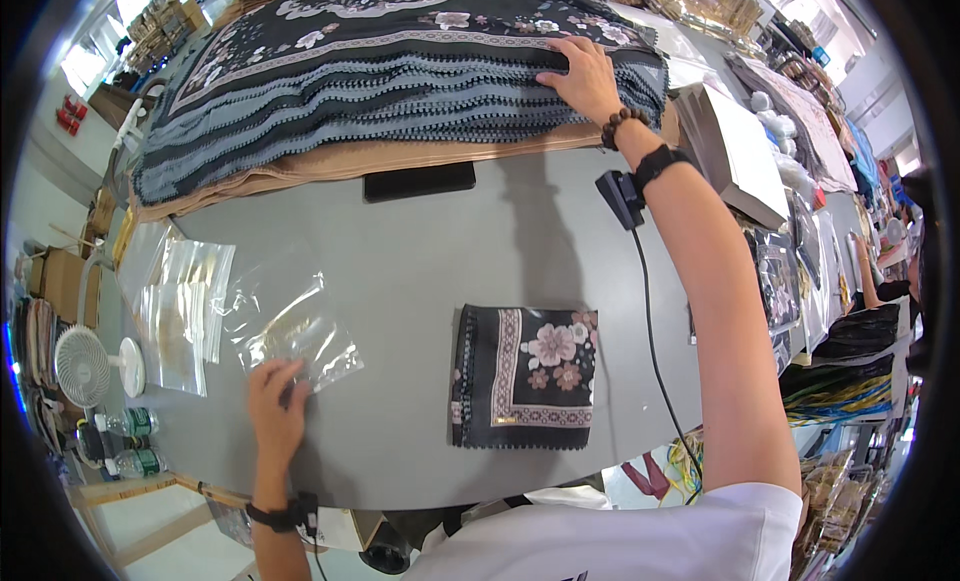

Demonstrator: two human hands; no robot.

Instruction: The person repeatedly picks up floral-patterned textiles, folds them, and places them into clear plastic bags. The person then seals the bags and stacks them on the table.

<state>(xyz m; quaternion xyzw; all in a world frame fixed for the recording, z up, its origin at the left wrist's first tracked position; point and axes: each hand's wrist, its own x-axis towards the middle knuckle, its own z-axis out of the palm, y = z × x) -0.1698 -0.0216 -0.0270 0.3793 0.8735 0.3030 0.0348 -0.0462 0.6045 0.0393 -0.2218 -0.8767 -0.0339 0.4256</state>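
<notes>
My right hand reaches far across the table and rests on the front of a wide stack of black and grey flowered scarves. Its thumb and fingers are spread apart on the cloth. At the near left, my left hand touches the lower edge of a clear plastic bag, thumb and fingers slightly curled with a gap between them. One folded scarf, black with pink flowers and a patterned border, lies flat on the grey table between my arms.
A pile of clear zip bags lies at the table's left edge, near a white fan and bottles. A black flat object sits before the scarf stack. A white box stands right. A cable hangs from my right wrist.
</notes>
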